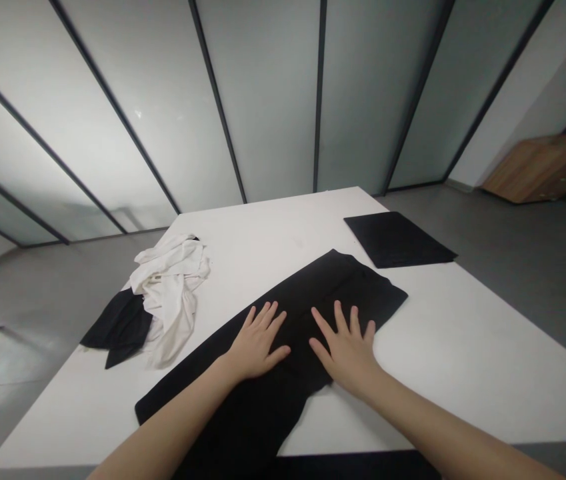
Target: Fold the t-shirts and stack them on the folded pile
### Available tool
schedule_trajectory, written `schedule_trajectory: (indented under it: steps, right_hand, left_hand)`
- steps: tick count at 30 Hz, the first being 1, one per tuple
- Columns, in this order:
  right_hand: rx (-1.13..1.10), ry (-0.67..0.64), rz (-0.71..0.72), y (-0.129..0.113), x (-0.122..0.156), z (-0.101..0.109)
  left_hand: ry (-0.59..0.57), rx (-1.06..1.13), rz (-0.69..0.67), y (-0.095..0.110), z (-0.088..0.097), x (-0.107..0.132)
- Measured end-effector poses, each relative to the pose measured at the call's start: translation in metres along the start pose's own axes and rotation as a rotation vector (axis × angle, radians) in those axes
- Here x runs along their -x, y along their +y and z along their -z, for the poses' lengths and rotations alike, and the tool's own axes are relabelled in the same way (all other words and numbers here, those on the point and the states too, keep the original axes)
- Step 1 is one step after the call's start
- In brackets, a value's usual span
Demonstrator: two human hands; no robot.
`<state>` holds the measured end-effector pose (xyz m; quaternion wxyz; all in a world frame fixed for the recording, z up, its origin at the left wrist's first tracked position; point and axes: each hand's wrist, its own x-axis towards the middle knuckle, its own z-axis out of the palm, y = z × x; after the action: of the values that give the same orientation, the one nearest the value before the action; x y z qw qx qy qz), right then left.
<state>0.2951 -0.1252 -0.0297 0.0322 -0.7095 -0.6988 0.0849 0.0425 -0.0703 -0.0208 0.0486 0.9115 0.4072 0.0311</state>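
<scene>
A long black garment (pixel 333 290), possibly trousers, lies flat across the white table (pixel 453 340) in front of me. My left hand (pixel 257 341) and my right hand (pixel 345 350) both press palm down on it, fingers spread and holding nothing. A small gap of black cloth shows between them. Beyond the garment lies a folded black cloth (pixel 397 239). To the left, a crumpled white garment (pixel 170 297) rests partly on a crumpled black cloth (pixel 117 327), which hangs near the table's left edge.
White table edges run at the far, left and right sides, with a grey floor (pixel 517 230) beyond. Frosted glass panels with dark frames (pixel 267 100) form the far wall. A wooden cabinet (pixel 543 168) stands at the far right.
</scene>
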Motion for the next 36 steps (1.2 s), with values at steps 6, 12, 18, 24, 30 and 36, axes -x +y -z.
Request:
schedule_trajectory:
  steps: [6, 12, 18, 24, 30, 36]
  right_hand:
    - [0.015, -0.024, 0.022, -0.005, -0.022, 0.009]
    - [0.012, -0.021, 0.101, 0.000, -0.049, 0.009]
    - [0.008, -0.029, 0.259, 0.006, -0.096, 0.012]
    - [0.028, -0.035, 0.382, 0.011, -0.146, 0.019]
    - [0.060, -0.064, 0.575, 0.019, -0.195, 0.028]
    - [0.042, -0.111, 0.600, 0.017, -0.229, 0.037]
  left_hand:
    - [0.024, 0.001, 0.032, 0.000, -0.004, -0.003]
    - [-0.026, -0.034, 0.100, 0.007, -0.002, -0.011]
    - [-0.017, -0.077, 0.212, 0.011, -0.010, -0.025]
    - [-0.005, -0.063, 0.419, 0.017, -0.011, -0.052]
    - [0.001, -0.035, 0.567, 0.021, -0.008, -0.084]
    - [0.038, -0.009, 0.665, 0.018, -0.010, -0.111]
